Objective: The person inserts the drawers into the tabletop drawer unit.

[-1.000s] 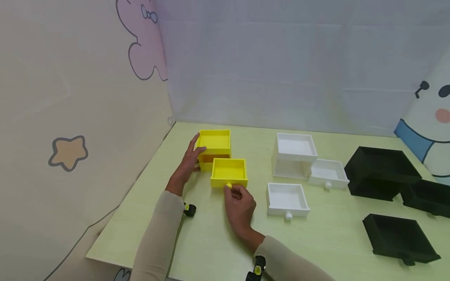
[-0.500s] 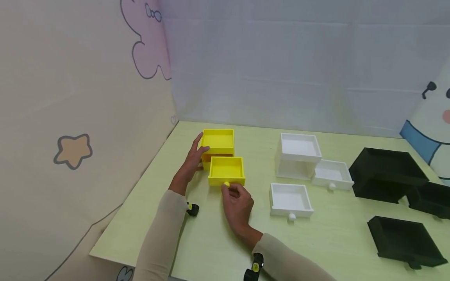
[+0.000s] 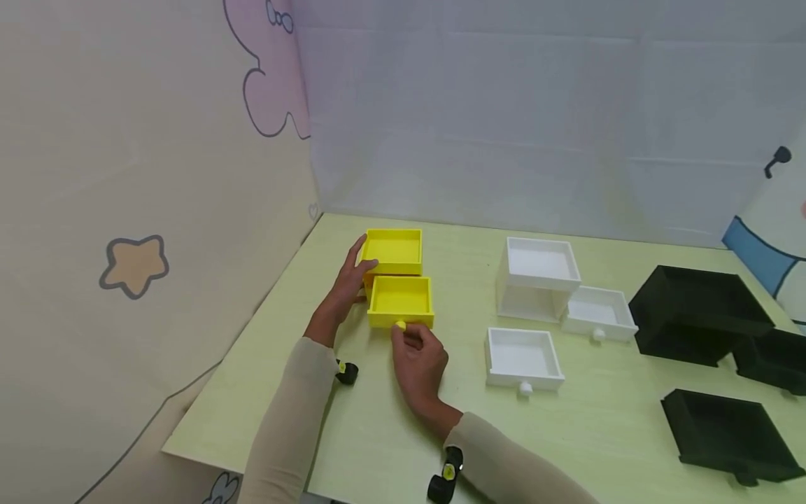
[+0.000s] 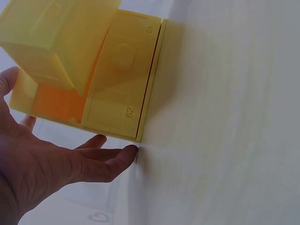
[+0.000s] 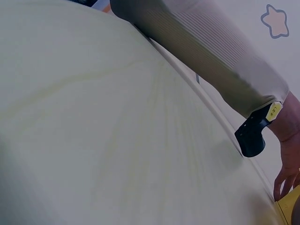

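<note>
In the head view, a yellow drawer cabinet (image 3: 392,268) with a tray-like top stands at the table's left. Straight fingers of my left hand (image 3: 345,285) rest along its left side, with the thumb at the front top edge. My right hand (image 3: 420,364) pinches the knob (image 3: 401,325) of a small yellow drawer (image 3: 401,297), held before the cabinet. The left wrist view shows this drawer (image 4: 56,37) tilted at the orange-looking upper opening (image 4: 61,103). Below that, a lower front panel (image 4: 119,70) marked 61 and 62 closes the cabinet.
To the right stand a white cabinet (image 3: 535,280) and two white drawers, one beside it (image 3: 598,313) and one in front (image 3: 525,355). Farther right are a black cabinet (image 3: 699,308) and two black drawers (image 3: 730,430). A wall (image 3: 189,175) borders the table's left.
My right hand has moved the yellow drawer back and slightly left, closer to the cabinet's upper opening. My left hand stays at the cabinet's side. The head view has shifted slightly.
</note>
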The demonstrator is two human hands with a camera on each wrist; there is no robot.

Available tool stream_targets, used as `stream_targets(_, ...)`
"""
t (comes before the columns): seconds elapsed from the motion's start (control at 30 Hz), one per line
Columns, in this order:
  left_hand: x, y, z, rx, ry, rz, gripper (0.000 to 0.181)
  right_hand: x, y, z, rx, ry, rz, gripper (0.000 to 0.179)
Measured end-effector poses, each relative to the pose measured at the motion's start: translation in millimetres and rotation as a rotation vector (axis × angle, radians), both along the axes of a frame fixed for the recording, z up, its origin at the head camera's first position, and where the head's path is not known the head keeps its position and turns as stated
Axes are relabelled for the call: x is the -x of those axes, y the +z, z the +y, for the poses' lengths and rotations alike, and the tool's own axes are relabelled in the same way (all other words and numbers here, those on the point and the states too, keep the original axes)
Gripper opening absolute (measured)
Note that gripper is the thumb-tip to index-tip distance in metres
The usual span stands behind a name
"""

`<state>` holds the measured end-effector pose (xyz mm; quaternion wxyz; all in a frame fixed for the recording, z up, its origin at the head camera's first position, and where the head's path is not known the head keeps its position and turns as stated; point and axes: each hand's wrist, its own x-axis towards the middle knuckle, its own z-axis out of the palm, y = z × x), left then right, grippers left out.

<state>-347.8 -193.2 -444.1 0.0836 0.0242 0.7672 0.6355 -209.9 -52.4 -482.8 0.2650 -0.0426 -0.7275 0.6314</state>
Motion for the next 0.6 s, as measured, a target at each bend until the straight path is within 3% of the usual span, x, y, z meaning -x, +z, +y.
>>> stream_targets(0.27, -1.5, -0.3, -0.1, -0.011, -0.014, -0.006, 0.058, 0.3, 0.7, -5, -0.005, 0.006, 0.023, 0.014)
stream_targets(0.33, -6.4, 6.8, 1.0, -0.003, -0.021, -0.014, 0.059, 0.6, 1.0, -6, -0.001, 0.011, 0.020, 0.014)
stream_targets(0.5, -7.1, 10.5, 0.8, 0.002, -0.042, -0.030, 0.061, 1.0, 2.6, -8, 0.004, 0.017, 0.008, 0.012)
stream_targets(0.6, -2.4, 3.1, -0.2, -0.018, -0.039, -0.024, 0.060, 1.6, 3.1, -8, 0.005, 0.019, 0.012, 0.012)
